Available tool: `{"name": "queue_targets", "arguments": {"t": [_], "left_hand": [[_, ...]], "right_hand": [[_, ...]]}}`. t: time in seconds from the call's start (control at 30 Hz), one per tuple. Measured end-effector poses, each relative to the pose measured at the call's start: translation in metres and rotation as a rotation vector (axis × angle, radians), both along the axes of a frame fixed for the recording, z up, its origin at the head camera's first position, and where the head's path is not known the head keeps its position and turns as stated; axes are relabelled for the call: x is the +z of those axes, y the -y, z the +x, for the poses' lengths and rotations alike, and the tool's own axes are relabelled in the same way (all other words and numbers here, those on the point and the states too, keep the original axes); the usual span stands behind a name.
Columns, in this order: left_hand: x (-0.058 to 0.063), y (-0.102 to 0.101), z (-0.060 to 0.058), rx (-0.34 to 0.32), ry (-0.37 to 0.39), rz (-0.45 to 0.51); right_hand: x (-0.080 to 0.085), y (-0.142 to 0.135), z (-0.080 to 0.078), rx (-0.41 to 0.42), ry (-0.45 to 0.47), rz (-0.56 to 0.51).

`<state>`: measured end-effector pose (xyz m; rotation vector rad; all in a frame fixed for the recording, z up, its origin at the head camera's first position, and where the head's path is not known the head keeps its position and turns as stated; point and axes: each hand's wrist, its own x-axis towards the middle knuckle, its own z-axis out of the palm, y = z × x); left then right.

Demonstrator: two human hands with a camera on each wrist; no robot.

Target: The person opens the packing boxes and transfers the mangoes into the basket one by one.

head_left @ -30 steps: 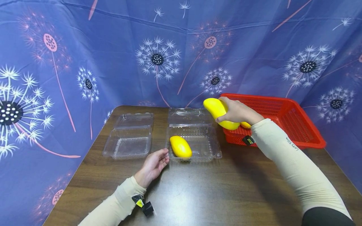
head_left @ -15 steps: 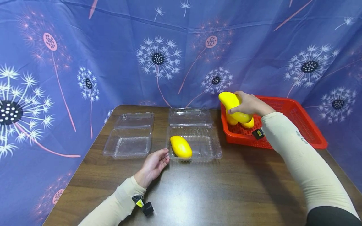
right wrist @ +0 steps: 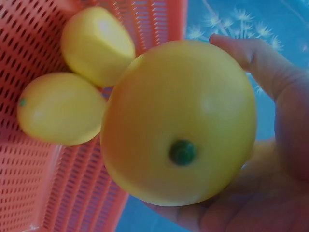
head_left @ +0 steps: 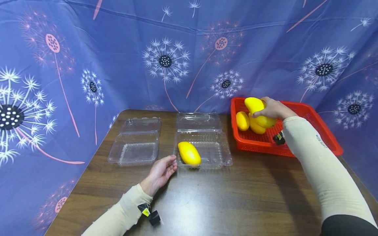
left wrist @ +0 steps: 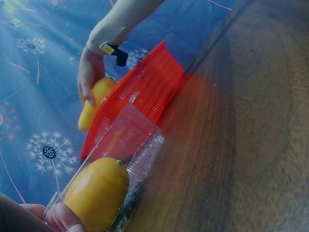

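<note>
My right hand point(head_left: 273, 108) grips a yellow mango point(head_left: 254, 105) above the left end of the red basket point(head_left: 254, 146). In the right wrist view, that held mango point(right wrist: 193, 92) shows its green stem end, with thumb and fingers around its side. Two more mangoes lie in the basket: one by the left wall point(head_left: 242, 121), the other point(head_left: 256, 127) partly covered by the held fruit. My left hand point(head_left: 159, 172) pinches the front left corner of an open clear plastic container point(head_left: 211, 157). One mango point(head_left: 189, 153) lies in that container's left side.
A second clear container point(head_left: 137, 152), lid laid back, stands left on the wooden table point(head_left: 224, 200). The basket occupies the table's back right. A blue dandelion-print cloth point(head_left: 124, 65) hangs close behind the table.
My right hand has moved right with the mango, from the basket's left edge to over its inside. Both mangoes lying in the basket now show more. The left hand stays put.
</note>
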<state>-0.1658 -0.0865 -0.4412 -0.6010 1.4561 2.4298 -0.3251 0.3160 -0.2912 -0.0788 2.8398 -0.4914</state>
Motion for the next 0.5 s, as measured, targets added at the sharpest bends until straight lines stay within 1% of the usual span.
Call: {"name": "queue_targets", "arguments": {"t": [0.1, 0.33, 0.5], "left_hand": [[-0.001, 0.000, 0.000, -0.001, 0.006, -0.003], [-0.001, 0.000, 0.000, -0.007, 0.001, -0.004], [0.001, 0.001, 0.001, -0.021, -0.008, 0.008]], "right_hand": [[-0.003, -0.007, 0.000, -0.011, 0.018, 0.001], [-0.009, -0.023, -0.005, -0.029, 0.014, 0.008], [-0.016, -0.036, -0.009, -0.058, 0.057, 0.023]]}}
